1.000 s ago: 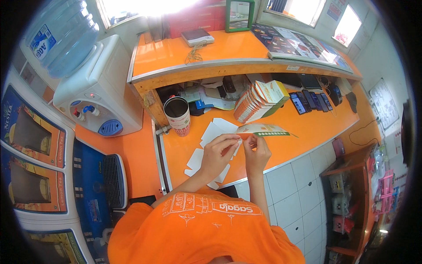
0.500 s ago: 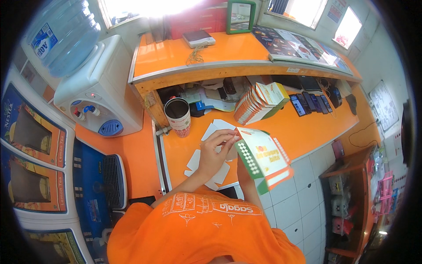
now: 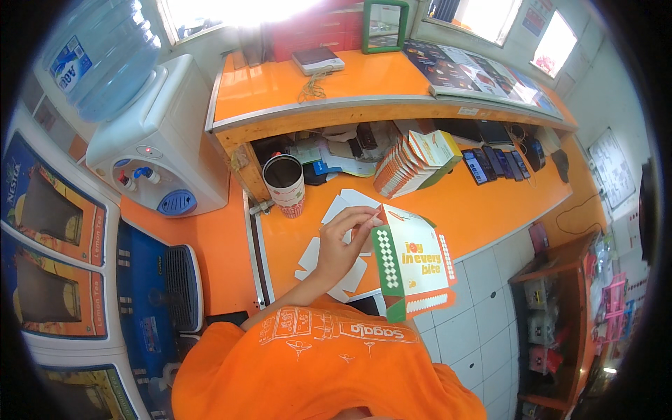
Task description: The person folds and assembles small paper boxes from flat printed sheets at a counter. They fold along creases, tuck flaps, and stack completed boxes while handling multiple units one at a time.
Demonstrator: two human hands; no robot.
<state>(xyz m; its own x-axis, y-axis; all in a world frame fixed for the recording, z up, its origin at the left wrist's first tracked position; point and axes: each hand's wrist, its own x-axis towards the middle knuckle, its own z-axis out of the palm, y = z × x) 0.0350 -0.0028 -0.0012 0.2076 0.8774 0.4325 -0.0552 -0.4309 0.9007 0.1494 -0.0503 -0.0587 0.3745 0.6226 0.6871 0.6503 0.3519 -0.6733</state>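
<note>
My left hand (image 3: pixel 346 241) pinches the upper left corner of a food carton (image 3: pixel 423 260) between thumb and fingertips. This carton is white with green and orange flaps, a checkered edge and yellow print, and its flaps stick out, partly folded. It is held up over the front edge of the orange counter (image 3: pixel 483 218). My right hand is hidden behind the carton. Under and beside my left forearm lie flat white carton blanks (image 3: pixel 312 257). A row of folded cartons (image 3: pixel 406 168) stands farther back on the counter.
A tall patterned cup (image 3: pixel 285 189) with a dark top stands left of the blanks. Several phones (image 3: pixel 493 165) lie at the back right under the raised shelf (image 3: pixel 315 112). A water dispenser (image 3: pixel 157 140) stands at the left, a shelf rack (image 3: pixel 553 322) at the right.
The carton has turned so its printed face shows more squarely, and it has shifted slightly left. It now covers my right forearm. My left hand keeps its pinch at the corner.
</note>
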